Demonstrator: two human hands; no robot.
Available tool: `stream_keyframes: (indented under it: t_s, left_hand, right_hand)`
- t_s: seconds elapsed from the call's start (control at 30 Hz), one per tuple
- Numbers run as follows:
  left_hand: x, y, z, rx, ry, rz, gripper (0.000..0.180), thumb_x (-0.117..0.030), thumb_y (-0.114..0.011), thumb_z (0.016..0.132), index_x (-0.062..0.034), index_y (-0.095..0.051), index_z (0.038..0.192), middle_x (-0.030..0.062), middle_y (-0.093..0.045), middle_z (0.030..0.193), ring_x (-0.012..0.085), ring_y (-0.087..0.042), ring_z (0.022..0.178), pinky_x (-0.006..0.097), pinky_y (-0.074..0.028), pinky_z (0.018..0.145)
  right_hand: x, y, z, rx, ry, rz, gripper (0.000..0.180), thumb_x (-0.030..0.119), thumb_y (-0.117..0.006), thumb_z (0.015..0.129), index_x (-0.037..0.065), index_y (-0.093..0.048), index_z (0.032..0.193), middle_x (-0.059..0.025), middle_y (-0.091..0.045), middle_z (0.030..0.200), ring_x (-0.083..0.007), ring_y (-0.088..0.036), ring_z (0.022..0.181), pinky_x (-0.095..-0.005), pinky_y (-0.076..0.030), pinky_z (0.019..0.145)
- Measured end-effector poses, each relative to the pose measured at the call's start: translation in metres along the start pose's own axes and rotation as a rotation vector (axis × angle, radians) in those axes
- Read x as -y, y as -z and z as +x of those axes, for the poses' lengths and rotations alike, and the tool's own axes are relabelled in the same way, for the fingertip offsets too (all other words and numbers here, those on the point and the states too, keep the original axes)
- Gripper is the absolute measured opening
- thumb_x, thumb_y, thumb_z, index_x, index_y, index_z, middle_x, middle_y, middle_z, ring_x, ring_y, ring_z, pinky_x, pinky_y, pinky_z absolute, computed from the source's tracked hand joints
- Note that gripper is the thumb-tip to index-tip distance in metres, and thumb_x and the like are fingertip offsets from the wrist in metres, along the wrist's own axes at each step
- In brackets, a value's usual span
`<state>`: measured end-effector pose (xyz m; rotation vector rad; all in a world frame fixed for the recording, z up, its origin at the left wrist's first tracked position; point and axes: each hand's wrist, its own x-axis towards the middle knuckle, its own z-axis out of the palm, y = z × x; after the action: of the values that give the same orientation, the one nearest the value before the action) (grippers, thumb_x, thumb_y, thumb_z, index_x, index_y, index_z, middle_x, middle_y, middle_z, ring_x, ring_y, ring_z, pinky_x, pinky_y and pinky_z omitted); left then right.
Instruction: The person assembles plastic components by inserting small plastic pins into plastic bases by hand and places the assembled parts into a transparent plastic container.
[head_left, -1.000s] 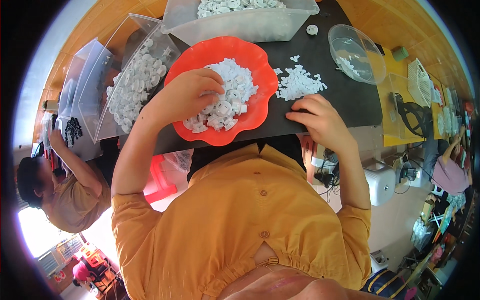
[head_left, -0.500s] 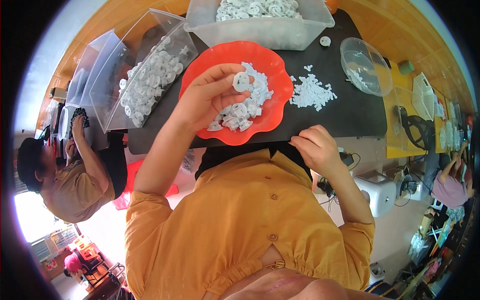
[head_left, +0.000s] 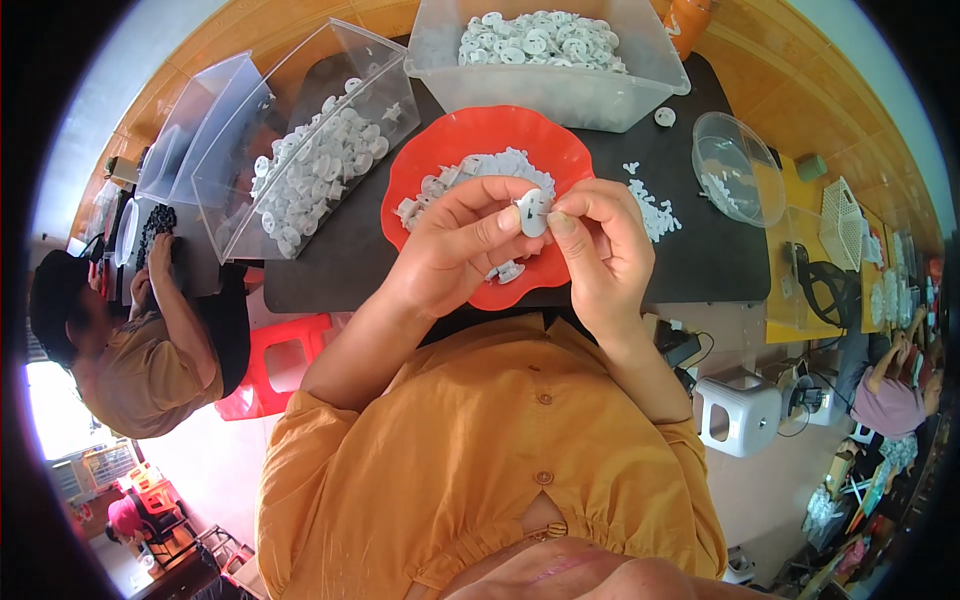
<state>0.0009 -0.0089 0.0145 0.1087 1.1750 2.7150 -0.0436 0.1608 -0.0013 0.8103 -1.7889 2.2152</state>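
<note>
My left hand (head_left: 455,245) pinches a round white plastic disc (head_left: 533,212) with dark slots in its face, held up over the red scalloped bowl (head_left: 400,165). Thumb and fingertips of my right hand (head_left: 605,250) are pressed together at the disc's right edge; whatever lies between them is too small to make out. In the bowl, beneath my hands, are small white pieces (head_left: 510,165) and several larger white round parts (head_left: 508,272). Just right of the bowl, partly behind my right hand, a loose pile of tiny white pieces (head_left: 655,215) lies on the dark table.
A translucent tub (head_left: 560,95) of white round parts stands behind the bowl. To the left is a clear bin (head_left: 320,160) of similar parts. A clear round dish (head_left: 735,165) and a single disc (head_left: 665,117) lie at right. A co-worker (head_left: 140,340) sits at left.
My right hand has risen from the table's front edge to meet the disc. My left hand has turned the disc and brought it lower and to the right. The view has shifted slightly.
</note>
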Motion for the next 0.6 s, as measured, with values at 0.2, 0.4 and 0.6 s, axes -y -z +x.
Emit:
stream_keyframes:
  t_s: [0.2, 0.4, 0.6]
  left_hand:
    - [0.004, 0.003, 0.0, -0.042, -0.051, 0.035, 0.028, -0.012, -0.063, 0.097, -0.002, -0.06, 0.123, 0.0075, -0.067, 0.11, 0.0163, -0.065, 0.099, 0.032, -0.055, 0.09]
    - [0.013, 0.007, -0.001, -0.057, -0.109, 0.079, 0.028, -0.01, -0.064, 0.096, -0.0019, -0.06, 0.122, 0.0076, -0.066, 0.108, 0.0155, -0.064, 0.095, 0.031, -0.053, 0.087]
    - [0.014, 0.005, -0.003, -0.1, -0.115, 0.001, 0.028, -0.009, -0.064, 0.096, -0.0014, -0.06, 0.122, 0.0081, -0.067, 0.107, 0.0155, -0.063, 0.095, 0.031, -0.053, 0.086]
  right_hand:
    - [-0.008, -0.003, 0.001, 0.039, 0.043, -0.073, 0.01, 0.005, -0.071, 0.089, 0.0, -0.064, 0.095, -0.0079, -0.059, 0.1, -0.0141, -0.058, 0.086, -0.0259, -0.05, 0.073]
    - [-0.014, -0.01, -0.002, -0.024, -0.001, 0.017, 0.009, 0.003, -0.069, 0.09, 0.0, -0.063, 0.097, -0.0077, -0.057, 0.104, -0.014, -0.058, 0.087, -0.0257, -0.049, 0.074]
    - [-0.015, -0.009, -0.004, 0.056, 0.042, -0.036, 0.01, 0.001, -0.069, 0.09, 0.0, -0.063, 0.098, -0.0074, -0.056, 0.106, -0.013, -0.058, 0.087, -0.0251, -0.049, 0.075]
